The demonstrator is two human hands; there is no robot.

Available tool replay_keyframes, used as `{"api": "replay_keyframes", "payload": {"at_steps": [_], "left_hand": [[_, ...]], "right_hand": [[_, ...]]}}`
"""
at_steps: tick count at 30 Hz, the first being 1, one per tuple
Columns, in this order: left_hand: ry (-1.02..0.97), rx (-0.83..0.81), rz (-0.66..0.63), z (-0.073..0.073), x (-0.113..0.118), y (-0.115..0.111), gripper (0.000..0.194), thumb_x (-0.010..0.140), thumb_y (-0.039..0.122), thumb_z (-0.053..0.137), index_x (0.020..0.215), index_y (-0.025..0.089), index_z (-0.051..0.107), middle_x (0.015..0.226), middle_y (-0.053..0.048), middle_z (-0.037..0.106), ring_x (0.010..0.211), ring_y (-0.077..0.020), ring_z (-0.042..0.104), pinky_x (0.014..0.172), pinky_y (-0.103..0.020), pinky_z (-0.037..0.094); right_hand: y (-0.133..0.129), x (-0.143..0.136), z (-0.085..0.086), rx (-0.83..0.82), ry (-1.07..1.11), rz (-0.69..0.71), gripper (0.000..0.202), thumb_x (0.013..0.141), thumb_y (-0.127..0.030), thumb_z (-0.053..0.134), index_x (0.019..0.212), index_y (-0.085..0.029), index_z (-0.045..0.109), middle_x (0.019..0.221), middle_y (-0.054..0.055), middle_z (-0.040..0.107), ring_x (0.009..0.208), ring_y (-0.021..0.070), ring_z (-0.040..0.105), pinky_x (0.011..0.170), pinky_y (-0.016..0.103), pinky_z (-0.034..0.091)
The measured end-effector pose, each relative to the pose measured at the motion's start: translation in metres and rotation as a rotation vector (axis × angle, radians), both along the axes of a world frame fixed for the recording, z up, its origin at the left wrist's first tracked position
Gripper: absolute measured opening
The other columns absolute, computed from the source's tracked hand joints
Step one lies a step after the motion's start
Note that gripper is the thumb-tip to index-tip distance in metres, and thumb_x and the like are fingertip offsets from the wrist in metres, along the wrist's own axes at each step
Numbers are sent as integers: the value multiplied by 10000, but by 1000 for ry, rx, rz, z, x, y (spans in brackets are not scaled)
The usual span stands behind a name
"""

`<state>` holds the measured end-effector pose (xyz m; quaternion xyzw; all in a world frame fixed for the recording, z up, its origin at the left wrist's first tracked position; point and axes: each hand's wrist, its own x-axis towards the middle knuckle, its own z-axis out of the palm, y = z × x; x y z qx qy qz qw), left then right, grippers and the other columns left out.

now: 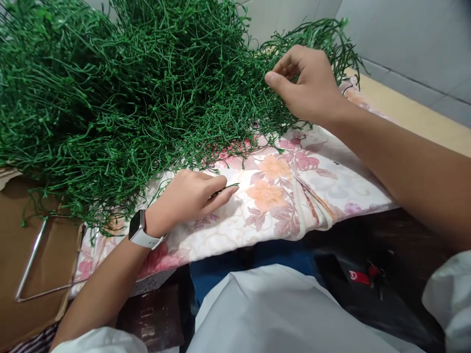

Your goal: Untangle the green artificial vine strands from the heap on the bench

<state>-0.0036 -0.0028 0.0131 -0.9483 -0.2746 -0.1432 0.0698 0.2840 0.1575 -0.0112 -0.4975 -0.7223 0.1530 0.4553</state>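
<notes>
A big heap of green artificial plant stems (158,83), thin and curly with small knobbed ends, covers the far side of the cloth. My left hand (191,196), wearing a watch with a white strap, is closed just in front of the heap. A short piece of green plastic stem (232,186) pokes out between its thumb and fingers. Over the right part of the heap is my right hand (309,86), thumb and forefinger brought together in a pinch. Whatever it may hold cannot be made out against the greenery.
Under the heap lies a floral cloth (272,196) with folds at its front edge. A cardboard box (22,245) and a bent metal rod (31,260) are at the left. Keys with a red tag (358,277) lie on a dark surface below right. Tiled wall stands behind.
</notes>
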Motion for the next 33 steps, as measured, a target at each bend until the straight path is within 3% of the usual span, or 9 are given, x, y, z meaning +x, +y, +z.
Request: {"api": "replay_keyframes", "payload": {"at_steps": [3,6,9,12,15,21,24,28,33], "left_hand": [[-6,0,-9,-1,1,0,461,1085,367,501,652,209,499,466,47,415,428,-112,352,494,-290,220],[-46,-46,29,-1,2,0,447,1084,350,502,663,216,438,485,60,364,435,-106,333,498,-287,210],[-157,-143,137,0,3,0,439,1085,338,494,688,225,344,519,79,280,428,-84,307,495,-270,197],[-271,-171,213,-3,3,2,441,1099,397,477,728,235,300,547,86,257,434,-77,272,484,-257,184],[-377,-121,188,-9,1,5,441,1107,475,474,768,240,320,564,92,287,454,-79,241,475,-253,180],[-374,-129,129,-12,1,5,400,1107,492,495,819,226,414,607,83,377,488,-80,337,495,-243,236],[-332,-116,134,-9,3,4,387,1112,476,480,837,205,492,659,50,470,549,-95,405,544,-251,301],[-327,-85,181,-9,2,4,382,1118,462,456,946,168,629,793,-30,650,698,-136,557,655,-271,420],[-267,15,196,-13,0,4,382,1108,462,470,966,169,672,952,-94,694,811,-167,626,704,-286,480]], "right_hand": [[2,0,1,-38,38,-16,236,951,-150,736,790,-198,570,768,-14,596,683,107,428,666,289,312],[-10,-6,1,18,69,94,245,974,-151,703,782,-199,558,742,-33,544,672,101,399,676,287,313],[-35,-19,2,66,105,361,224,1020,-306,693,847,-184,617,777,-22,561,713,101,425,708,271,354],[-65,-37,3,-66,106,728,337,1022,-503,681,1010,-167,693,897,25,671,789,115,555,721,252,431],[-84,-53,-1,-192,124,954,388,949,-530,776,1057,-163,708,961,35,718,833,127,630,737,244,487],[-87,-61,-13,-257,245,975,344,946,-512,791,925,-179,708,837,12,686,766,119,586,701,247,467],[-85,-55,-9,-324,240,958,344,952,-525,779,891,-195,704,850,26,703,794,137,594,706,259,476],[-86,-51,0,-385,325,989,309,954,-414,781,788,-186,654,997,59,746,916,154,661,814,271,532],[-88,-53,1,-551,438,1066,336,915,-296,795,701,-166,571,1006,75,772,885,151,704,783,276,570]]}}
